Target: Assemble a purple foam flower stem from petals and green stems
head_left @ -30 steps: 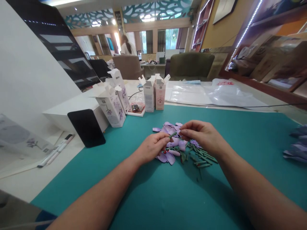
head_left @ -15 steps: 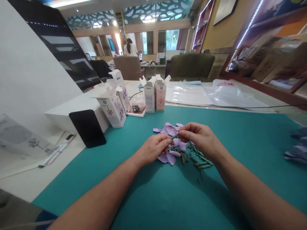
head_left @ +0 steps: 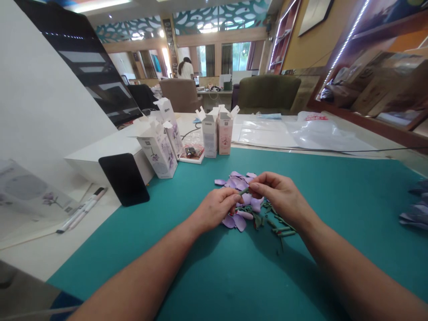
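Observation:
My left hand (head_left: 216,207) and my right hand (head_left: 280,194) meet over a teal mat (head_left: 234,267), both pinched on one short green stem piece (head_left: 244,191) held between their fingertips. Under and behind the hands lies a heap of purple petals (head_left: 238,182), some showing below the left hand. Several loose green stem pieces (head_left: 281,230) are scattered on the mat just below my right hand.
Opened small cartons (head_left: 157,149) and two more (head_left: 217,131) stand at the mat's far edge. A black phone (head_left: 124,178) leans on a white box at left, with pens (head_left: 82,210) beside it. Plastic sheets (head_left: 301,131) lie behind. More purple pieces (head_left: 414,209) sit at far right.
Both hands stay pinched on the green stem. They have drawn slightly closer together; the view has shifted a little.

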`<state>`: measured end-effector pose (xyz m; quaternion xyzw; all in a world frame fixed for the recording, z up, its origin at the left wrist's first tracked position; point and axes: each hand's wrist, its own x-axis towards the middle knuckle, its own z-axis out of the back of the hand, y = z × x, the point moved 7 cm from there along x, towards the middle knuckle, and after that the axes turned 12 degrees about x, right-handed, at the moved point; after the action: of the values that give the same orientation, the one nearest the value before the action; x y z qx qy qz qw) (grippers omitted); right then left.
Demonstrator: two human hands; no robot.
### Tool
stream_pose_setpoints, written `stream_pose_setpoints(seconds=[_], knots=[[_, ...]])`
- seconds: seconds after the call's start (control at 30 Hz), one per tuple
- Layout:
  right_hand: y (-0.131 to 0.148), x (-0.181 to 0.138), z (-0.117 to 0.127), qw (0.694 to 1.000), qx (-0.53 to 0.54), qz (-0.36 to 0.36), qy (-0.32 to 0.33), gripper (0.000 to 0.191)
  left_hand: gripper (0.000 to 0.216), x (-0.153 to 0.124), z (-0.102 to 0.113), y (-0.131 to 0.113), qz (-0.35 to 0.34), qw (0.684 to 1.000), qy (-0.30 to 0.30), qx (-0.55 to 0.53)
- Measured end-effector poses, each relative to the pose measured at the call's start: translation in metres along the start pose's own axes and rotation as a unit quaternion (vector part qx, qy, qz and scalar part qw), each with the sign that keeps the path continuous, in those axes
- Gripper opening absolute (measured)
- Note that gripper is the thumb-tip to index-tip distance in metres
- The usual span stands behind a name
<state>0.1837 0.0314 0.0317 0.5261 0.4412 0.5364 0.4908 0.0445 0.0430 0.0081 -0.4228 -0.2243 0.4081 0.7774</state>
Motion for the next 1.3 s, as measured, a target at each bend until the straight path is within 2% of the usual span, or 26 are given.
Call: stream_pose_setpoints(seconds=[0.87, 1.17, 1.3], knots=[[-0.005, 0.000, -0.002, 1.000, -0.012, 0.014, -0.001, 0.030, 0.026, -0.002, 0.005, -0.010, -0.040, 0.993, -0.049, 0.096], [-0.003, -0.001, -0.002, 1.000, -0.013, 0.012, -0.011, 0.028, 0.028, -0.004, 0.005, -0.012, -0.044, 0.991, -0.053, 0.111], [-0.004, 0.000, -0.002, 1.000, -0.015, -0.001, 0.009, 0.030, 0.026, -0.003, 0.003, -0.008, -0.035, 0.994, -0.040, 0.100]])
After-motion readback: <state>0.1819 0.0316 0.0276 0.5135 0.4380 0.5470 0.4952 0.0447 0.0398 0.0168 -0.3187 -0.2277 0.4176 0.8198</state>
